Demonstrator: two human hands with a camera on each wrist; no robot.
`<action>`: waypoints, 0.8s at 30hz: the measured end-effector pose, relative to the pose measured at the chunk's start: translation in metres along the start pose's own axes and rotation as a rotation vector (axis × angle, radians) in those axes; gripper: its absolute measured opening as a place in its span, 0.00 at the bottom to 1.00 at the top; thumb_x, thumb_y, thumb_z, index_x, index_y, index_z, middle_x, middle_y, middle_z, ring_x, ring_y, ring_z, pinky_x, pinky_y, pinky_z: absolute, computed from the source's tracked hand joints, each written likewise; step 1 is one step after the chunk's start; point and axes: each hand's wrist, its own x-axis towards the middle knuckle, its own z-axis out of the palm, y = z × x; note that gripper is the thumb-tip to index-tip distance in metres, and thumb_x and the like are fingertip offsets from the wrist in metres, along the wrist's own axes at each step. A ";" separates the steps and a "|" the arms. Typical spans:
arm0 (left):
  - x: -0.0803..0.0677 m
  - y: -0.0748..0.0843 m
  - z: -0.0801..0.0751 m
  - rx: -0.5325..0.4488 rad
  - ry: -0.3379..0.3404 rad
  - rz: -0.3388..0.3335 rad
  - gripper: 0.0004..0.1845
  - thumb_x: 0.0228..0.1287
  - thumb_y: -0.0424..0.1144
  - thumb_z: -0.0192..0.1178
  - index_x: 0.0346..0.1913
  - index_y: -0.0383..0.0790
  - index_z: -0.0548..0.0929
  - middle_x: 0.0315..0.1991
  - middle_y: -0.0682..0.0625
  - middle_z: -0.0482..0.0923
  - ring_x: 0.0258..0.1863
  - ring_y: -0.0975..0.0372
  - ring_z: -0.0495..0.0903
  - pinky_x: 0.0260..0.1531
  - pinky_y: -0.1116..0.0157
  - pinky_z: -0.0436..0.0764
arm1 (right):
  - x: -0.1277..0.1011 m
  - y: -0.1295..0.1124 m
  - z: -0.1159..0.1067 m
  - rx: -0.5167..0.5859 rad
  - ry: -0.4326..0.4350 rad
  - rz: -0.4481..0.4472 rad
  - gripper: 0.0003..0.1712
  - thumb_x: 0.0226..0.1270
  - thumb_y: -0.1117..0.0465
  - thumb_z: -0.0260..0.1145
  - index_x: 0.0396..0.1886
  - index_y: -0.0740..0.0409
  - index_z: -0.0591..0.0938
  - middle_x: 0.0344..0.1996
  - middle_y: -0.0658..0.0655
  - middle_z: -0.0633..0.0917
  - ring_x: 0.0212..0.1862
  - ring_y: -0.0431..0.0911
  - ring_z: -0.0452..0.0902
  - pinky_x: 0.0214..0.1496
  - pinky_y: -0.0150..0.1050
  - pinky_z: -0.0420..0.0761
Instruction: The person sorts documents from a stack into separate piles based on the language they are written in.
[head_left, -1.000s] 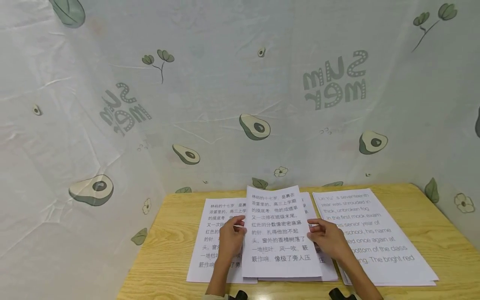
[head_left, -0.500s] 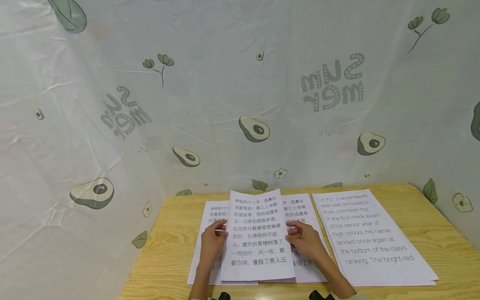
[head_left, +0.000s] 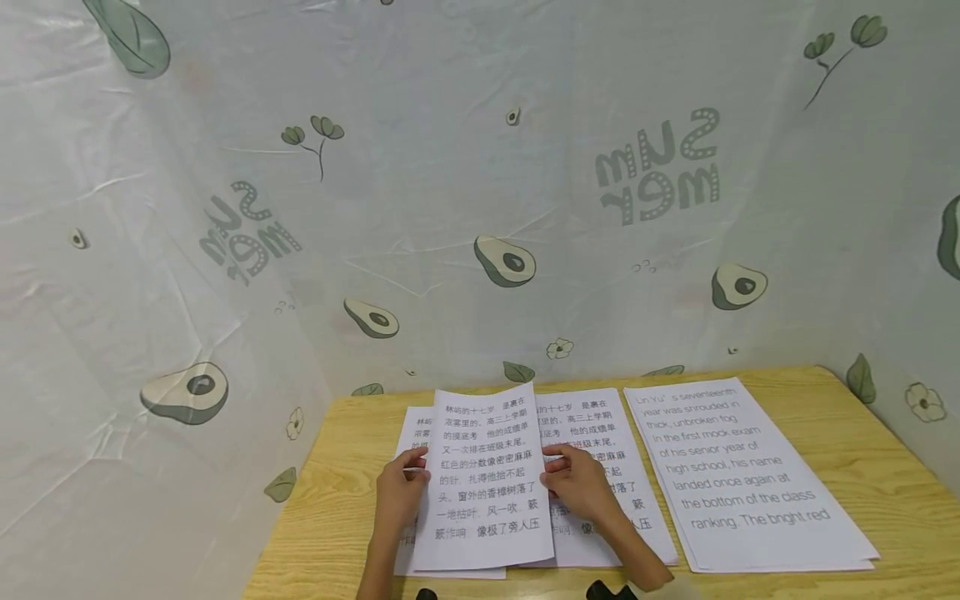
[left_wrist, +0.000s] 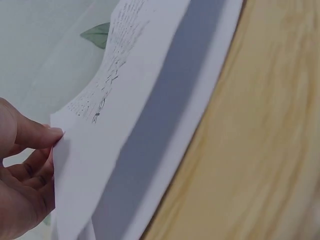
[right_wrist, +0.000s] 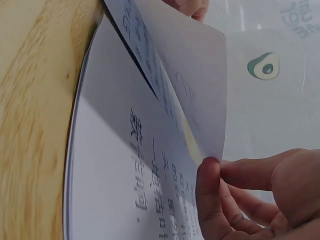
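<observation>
Both hands hold one printed sheet of paper with Chinese text, lifted over the left pile and overlapping the middle pile in the head view. My left hand pinches its left edge; in the left wrist view the thumb lies on the printed face. The right edge is pinched between thumb and fingers of my right hand, and the right wrist view shows the sheet's back bending upward. Beneath lies the left paper pile, mostly hidden. Under the right hand is the middle pile, with the same text.
A pile of English-printed sheets lies on the right, its edges slightly uneven. All the paper rests on a wood-grain table. Behind it hangs a pale curtain printed with avocados and leaves.
Both hands have carried the sheet leftward, from above the gap between the left and middle piles to over the left pile. More of the middle and right piles now shows.
</observation>
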 end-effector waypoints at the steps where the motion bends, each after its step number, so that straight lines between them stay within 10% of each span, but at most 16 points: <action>1: 0.000 -0.001 -0.002 0.001 0.003 -0.001 0.21 0.63 0.21 0.66 0.59 0.34 0.88 0.45 0.42 0.87 0.41 0.57 0.87 0.39 0.69 0.83 | 0.000 0.000 0.002 0.008 -0.001 -0.002 0.23 0.65 0.73 0.73 0.60 0.68 0.85 0.39 0.59 0.87 0.37 0.46 0.89 0.35 0.38 0.90; 24: 0.005 -0.025 -0.043 0.044 0.040 -0.067 0.20 0.65 0.22 0.63 0.60 0.30 0.87 0.47 0.38 0.87 0.44 0.53 0.87 0.43 0.65 0.82 | 0.003 -0.008 0.046 0.075 -0.094 -0.014 0.25 0.64 0.71 0.73 0.61 0.70 0.84 0.37 0.59 0.88 0.30 0.43 0.86 0.34 0.39 0.90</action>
